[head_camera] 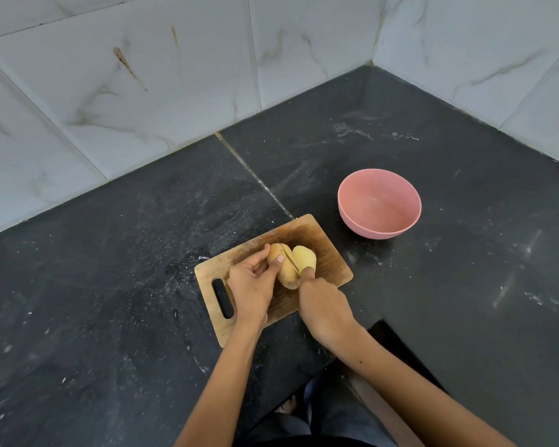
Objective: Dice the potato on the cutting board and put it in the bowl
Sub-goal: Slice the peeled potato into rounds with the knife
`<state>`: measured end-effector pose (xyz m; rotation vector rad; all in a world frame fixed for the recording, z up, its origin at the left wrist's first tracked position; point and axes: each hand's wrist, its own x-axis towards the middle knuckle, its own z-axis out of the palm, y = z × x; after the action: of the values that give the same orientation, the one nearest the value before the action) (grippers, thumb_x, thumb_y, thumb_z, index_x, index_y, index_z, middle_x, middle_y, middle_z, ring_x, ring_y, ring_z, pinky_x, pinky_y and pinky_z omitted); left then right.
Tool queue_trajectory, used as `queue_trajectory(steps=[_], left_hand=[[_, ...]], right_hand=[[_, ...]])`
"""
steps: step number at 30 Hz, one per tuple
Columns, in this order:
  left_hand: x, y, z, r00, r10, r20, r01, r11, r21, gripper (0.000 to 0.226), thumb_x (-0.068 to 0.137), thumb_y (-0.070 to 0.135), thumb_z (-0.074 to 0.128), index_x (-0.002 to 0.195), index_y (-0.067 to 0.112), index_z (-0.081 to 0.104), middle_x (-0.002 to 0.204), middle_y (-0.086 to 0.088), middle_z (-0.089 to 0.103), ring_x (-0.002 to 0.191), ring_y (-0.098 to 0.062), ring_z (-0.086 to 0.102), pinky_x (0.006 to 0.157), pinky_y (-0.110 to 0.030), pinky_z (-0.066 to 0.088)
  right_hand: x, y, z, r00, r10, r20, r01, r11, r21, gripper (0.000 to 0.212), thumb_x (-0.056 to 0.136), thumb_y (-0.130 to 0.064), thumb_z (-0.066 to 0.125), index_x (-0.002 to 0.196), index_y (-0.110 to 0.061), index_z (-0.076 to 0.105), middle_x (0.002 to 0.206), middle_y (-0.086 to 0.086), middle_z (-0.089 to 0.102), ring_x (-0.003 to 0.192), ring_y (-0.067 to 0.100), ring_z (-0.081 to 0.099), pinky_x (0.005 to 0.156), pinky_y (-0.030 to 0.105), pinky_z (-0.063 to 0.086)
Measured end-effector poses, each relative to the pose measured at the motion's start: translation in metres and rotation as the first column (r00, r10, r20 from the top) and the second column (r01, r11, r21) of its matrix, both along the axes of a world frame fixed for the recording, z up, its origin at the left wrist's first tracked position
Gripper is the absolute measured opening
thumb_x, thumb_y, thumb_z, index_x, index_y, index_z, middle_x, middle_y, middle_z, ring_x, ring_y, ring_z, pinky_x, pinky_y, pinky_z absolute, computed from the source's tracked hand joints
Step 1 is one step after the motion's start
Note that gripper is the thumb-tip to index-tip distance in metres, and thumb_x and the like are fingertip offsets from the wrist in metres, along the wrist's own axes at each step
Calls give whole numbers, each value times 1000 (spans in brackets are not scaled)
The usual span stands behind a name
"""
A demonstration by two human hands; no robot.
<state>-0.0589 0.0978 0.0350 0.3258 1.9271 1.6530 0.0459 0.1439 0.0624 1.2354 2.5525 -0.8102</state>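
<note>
Wall: pale glazed tiles point(136, 101) veined like marble, a brown streak on one at the far left; they meet in a corner at the far right.
Counter: dark speckled stone point(94, 253), matte, dusted with whitish smears and crumbs, with a thin pale seam running diagonally toward the board.
Cutting board: rectangular wooden slab point(331, 256) with rounded corners, grain worn darker in the middle, and an oblong handle slot at its near-left end.
Left hand: point(250, 282) over the board's left half, fingers and thumb curled round the left piece of the potato, steadying it.
Potato: point(305, 258) smooth, pale yellow, oval, lying mid-board, split lengthwise into two halves that lean apart.
Knife: thin blade point(290, 258) seen edge-on in the cut between the halves; its handle is hidden.
Right hand: point(325, 306) near side of the potato, closed round the knife's handle, forefinger stretched forward.
Bowl: round pink bowl point(379, 203), smooth matte inside, right of and beyond the board, apart from it.
</note>
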Motion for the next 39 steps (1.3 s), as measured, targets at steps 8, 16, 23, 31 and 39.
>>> queue_trajectory(steps=[8,16,23,31,39], left_hand=[[-2,0,0,999,-8,-40,8,1000,-2,39,80,7,73,118,6,64,115,-2,68,102,-6,65,92,-35,53],[-1,3,-1,999,-4,-53,4,1000,10,39,78,7,75,116,6,65,112,-2,69,100,-6,66,91,-34,54],[-1,2,-2,997,-15,-80,15,1000,9,40,77,8,75,116,7,66,113,-2,69,99,-4,65,92,-34,53],[-8,-6,-1,951,-299,-72,299,954,-13,54,78,16,76,129,23,58,126,9,60,116,-4,56,99,-39,49],[-13,-9,1,959,-284,-11,284,959,16,60,65,12,84,117,27,60,116,2,65,108,-13,63,79,-32,58]], right_hand=[[-9,13,13,995,34,92,-22,991,-131,44,102,-13,32,145,-7,23,113,7,55,97,18,58,68,21,42],[-1,18,14,991,88,102,-69,982,-175,46,98,-4,35,144,-4,26,100,4,47,88,15,51,60,18,37],[13,7,2,990,55,129,-30,982,-186,35,96,0,34,130,-3,39,113,14,53,103,28,55,76,33,42],[36,5,-12,996,-72,-60,60,981,-184,22,103,-24,35,102,-8,49,91,10,57,75,21,52,65,32,37],[20,20,-3,850,-494,-184,251,686,-683,27,103,-34,32,99,-15,52,53,-4,39,35,5,29,35,18,26]])
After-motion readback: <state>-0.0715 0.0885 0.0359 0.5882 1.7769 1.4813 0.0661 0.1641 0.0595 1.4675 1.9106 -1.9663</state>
